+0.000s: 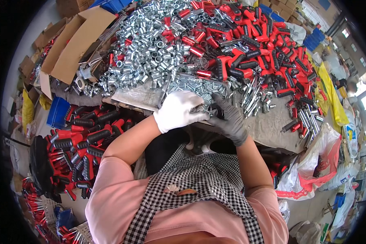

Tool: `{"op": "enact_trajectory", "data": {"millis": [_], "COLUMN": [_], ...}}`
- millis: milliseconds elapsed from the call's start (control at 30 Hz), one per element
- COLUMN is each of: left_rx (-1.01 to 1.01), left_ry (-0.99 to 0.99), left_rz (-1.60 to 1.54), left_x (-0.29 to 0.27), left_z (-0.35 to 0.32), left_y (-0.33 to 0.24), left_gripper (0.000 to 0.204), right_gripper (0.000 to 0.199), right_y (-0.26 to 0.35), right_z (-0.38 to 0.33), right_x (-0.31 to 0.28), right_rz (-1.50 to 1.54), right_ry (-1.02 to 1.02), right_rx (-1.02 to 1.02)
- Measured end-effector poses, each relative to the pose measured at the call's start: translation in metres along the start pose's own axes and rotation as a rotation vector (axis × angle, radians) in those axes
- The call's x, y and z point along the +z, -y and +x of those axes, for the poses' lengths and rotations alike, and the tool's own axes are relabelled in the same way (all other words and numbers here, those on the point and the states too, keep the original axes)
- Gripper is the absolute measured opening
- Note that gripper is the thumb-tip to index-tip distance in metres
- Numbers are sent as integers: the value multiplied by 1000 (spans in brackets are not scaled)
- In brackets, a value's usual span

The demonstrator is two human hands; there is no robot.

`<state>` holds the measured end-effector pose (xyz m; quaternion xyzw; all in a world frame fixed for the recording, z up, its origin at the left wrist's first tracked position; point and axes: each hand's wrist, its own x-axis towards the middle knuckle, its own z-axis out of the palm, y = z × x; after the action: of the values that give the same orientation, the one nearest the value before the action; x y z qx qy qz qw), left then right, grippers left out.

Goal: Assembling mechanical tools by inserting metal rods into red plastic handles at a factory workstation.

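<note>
My left hand, in a white glove, is closed at the table's near edge, its fingers curled around a small shiny metal part. From the other side my right hand, in a dark grey glove, meets it, thumb and fingers pinched at the same spot. The part's exact kind is hidden by the fingers. Just beyond both hands lies a shallow tray of small silver screws. Behind it rises a heap of silver metal sleeves, mixed with red sleeves.
Red and black handles are piled at the right, with metal rods nearer. An open cardboard box stands at the far left. More handles fill a container at my left. Plastic bags hang at the right.
</note>
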<state>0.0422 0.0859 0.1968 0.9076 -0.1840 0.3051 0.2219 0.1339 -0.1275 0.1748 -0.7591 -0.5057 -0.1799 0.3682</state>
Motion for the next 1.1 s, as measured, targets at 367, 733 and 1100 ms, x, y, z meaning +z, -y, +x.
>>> {"op": "enact_trajectory", "data": {"millis": [367,733,1100], "left_rx": [-307,-694,-901], "left_ry": [142,238,61], "left_rz": [-652,-878,-823], "left_x": [2,3,19], "left_z": [-7,-1,7], "left_y": [0,-2,22], "left_gripper": [25,11,19], "right_gripper": [41,55,28], "right_y": [14,7,-10], "right_z": [8,-1,3], "right_x": [-12,5,34], "right_rz": [201,174,-88], "right_ry": [299,39,267], "right_rx": [183,-57,-109]}}
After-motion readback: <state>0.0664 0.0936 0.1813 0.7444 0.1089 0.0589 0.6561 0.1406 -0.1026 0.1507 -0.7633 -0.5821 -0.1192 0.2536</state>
